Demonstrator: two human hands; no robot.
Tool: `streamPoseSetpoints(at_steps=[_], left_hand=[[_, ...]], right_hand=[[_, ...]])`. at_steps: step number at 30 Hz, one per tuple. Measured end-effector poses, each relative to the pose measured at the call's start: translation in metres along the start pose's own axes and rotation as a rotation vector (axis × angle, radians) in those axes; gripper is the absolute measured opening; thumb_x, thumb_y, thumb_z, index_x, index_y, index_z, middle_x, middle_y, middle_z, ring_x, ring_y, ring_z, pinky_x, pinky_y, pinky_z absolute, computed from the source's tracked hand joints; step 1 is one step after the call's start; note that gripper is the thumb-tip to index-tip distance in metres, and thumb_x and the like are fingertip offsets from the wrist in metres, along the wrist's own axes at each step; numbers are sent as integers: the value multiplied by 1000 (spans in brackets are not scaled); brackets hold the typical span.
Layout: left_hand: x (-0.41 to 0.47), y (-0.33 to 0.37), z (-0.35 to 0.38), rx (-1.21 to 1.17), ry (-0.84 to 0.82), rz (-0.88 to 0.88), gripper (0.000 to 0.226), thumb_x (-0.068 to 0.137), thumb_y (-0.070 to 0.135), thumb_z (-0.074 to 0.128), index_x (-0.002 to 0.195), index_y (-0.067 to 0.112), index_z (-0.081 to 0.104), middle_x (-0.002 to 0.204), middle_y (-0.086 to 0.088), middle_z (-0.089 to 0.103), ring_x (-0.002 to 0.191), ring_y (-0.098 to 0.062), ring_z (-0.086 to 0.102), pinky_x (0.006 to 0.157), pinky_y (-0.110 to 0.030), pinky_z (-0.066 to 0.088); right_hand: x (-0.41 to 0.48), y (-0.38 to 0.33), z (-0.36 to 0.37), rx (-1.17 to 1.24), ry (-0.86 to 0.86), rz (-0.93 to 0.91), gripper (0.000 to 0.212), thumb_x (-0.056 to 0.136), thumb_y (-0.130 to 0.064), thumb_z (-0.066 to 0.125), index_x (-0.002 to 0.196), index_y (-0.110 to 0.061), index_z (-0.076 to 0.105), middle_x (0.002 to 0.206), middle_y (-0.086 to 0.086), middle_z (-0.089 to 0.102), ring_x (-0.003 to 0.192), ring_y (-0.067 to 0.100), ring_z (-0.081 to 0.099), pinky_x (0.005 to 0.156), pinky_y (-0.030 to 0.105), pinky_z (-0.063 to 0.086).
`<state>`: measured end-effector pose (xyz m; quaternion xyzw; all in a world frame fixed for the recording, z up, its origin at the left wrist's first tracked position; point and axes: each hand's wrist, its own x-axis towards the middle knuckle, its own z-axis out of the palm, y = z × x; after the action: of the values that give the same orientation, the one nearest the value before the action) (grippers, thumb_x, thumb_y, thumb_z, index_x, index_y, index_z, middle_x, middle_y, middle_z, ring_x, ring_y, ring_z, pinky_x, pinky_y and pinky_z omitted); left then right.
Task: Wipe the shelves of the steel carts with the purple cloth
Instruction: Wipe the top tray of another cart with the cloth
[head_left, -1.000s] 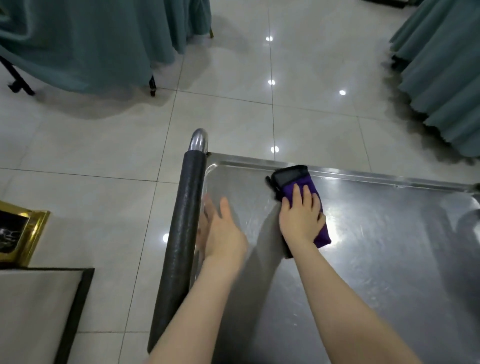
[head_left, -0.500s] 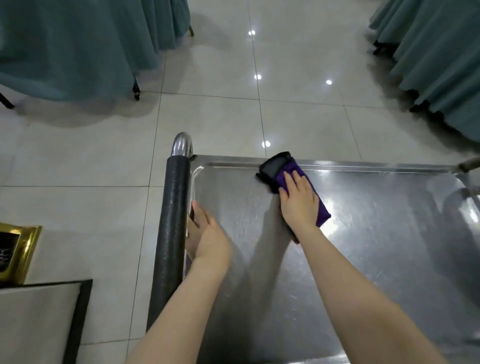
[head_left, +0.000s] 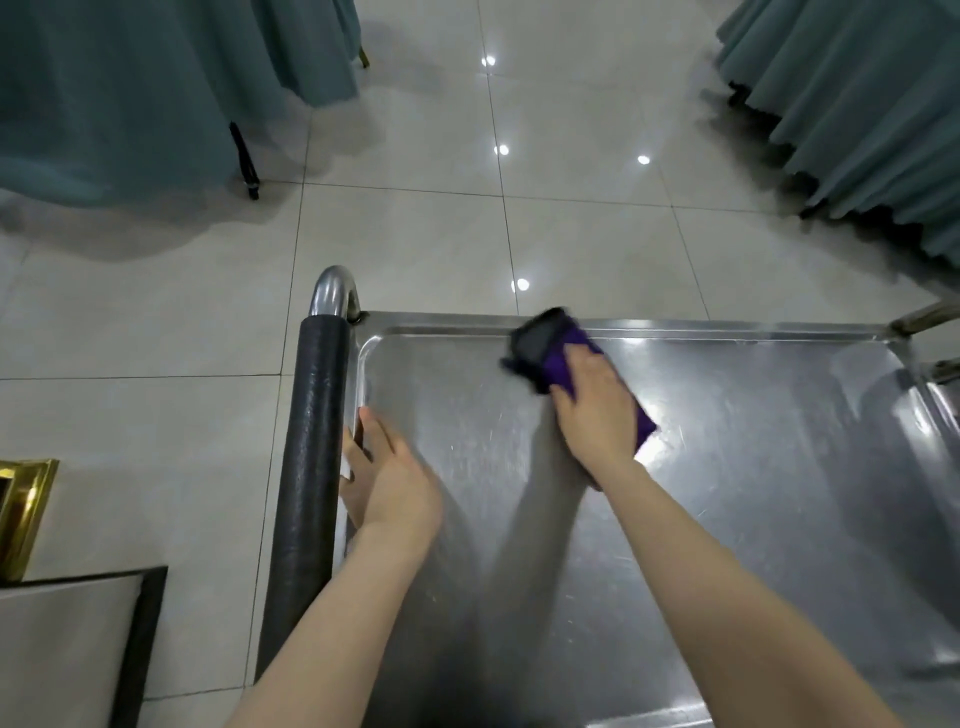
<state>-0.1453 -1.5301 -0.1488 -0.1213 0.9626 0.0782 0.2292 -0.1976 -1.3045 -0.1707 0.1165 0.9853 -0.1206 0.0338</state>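
Right now the fingers (head_left: 582, 364) of the right hand (head_left: 597, 415) lie straight and close together, pressing flat on the purple cloth (head_left: 560, 354). The cloth is folded on the top shelf (head_left: 753, 467) of the steel cart, close to the far rim (head_left: 675, 327) and left of centre. A darker end pokes out past the fingertips.

The cloth looks soft, light and limp. It will likely bunch or roll if pinched at a corner, so a flat palm with even pressure seems the best hold.

The left hand (head_left: 387, 478) rests with its fingers (head_left: 374, 431) straight and together along the shelf's left edge, just beside the black padded handle (head_left: 311, 441). It is probably steadying the cart.

The shelf is smooth, scuffed steel, so the cloth should glide easily. The raised rim and rounded corners would need fingertip pressure.

Beyond the cart lies a glossy pale tile floor (head_left: 415, 234) with lamp reflections. Tables draped in teal stand at far left (head_left: 104, 78) and far right (head_left: 857, 104), and a gold frame (head_left: 26, 509) sits at the left edge.
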Motion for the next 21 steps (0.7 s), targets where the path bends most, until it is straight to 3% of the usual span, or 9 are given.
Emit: streamPoseSetpoints(at_steps=[2, 4, 9, 12, 14, 17, 19, 21], left_hand=[[0, -1, 2, -11, -4, 3, 73, 96, 29, 43, 153, 12, 1, 159, -10, -14, 146, -37, -4, 113, -50, 24], [0, -3, 4, -30, -22, 22, 68, 97, 32, 39, 152, 25, 0, 159, -11, -17, 145, -39, -9, 114, -53, 20], [2, -2, -2, -12, -78, 22, 64, 96, 34, 41, 150, 32, 6, 159, -7, -18, 145, -38, -13, 115, -54, 18], [0, -5, -6, 14, -67, 30, 63, 97, 35, 40, 151, 31, 8, 160, -6, -15, 146, -37, -10, 115, -52, 17], [1, -4, -9, 30, -65, 34, 65, 97, 33, 37, 151, 32, 2, 160, -8, -14, 145, -38, -8, 116, -52, 13], [0, 2, -11, 45, -54, 30, 65, 96, 31, 35, 152, 32, 1, 160, -9, -12, 145, -39, -7, 116, -52, 8], [-1, 1, -9, 45, -16, 35, 62, 96, 31, 37, 151, 31, 8, 160, -10, -6, 145, -38, -3, 115, -52, 8], [-1, -3, -8, 29, 47, 32, 55, 92, 31, 42, 145, 29, 27, 156, -11, 13, 143, -37, 8, 113, -53, 10]], right_hand=[[0, 12, -3, 47, 43, 326, 56, 100, -35, 40, 153, -26, 22, 160, -2, 21, 147, 19, 15, 117, 43, 17], [-7, -11, 8, 28, 38, 406, 54, 101, -36, 35, 153, -32, 19, 161, -8, 13, 148, 15, 7, 118, 46, 11], [-66, -85, 45, -43, -63, -345, 50, 96, -38, 39, 146, -33, 37, 155, -8, 32, 145, 15, 23, 115, 44, 20], [-62, -63, 35, 7, -97, -481, 48, 97, -42, 37, 144, -34, 41, 153, -11, 36, 143, 12, 28, 115, 39, 24], [-32, -18, 20, -10, -51, -358, 48, 99, -42, 41, 147, -33, 37, 155, -11, 31, 145, 12, 23, 116, 37, 23], [12, 65, -16, -30, 47, 118, 50, 101, -37, 39, 149, -25, 34, 157, -1, 29, 145, 18, 21, 116, 38, 22], [22, 87, -29, 61, 91, 449, 51, 102, -37, 36, 151, -23, 30, 159, 1, 25, 146, 20, 18, 115, 44, 21], [14, 67, -20, 62, 102, 506, 50, 101, -37, 36, 150, -27, 29, 159, -3, 23, 147, 18, 16, 115, 46, 19]])
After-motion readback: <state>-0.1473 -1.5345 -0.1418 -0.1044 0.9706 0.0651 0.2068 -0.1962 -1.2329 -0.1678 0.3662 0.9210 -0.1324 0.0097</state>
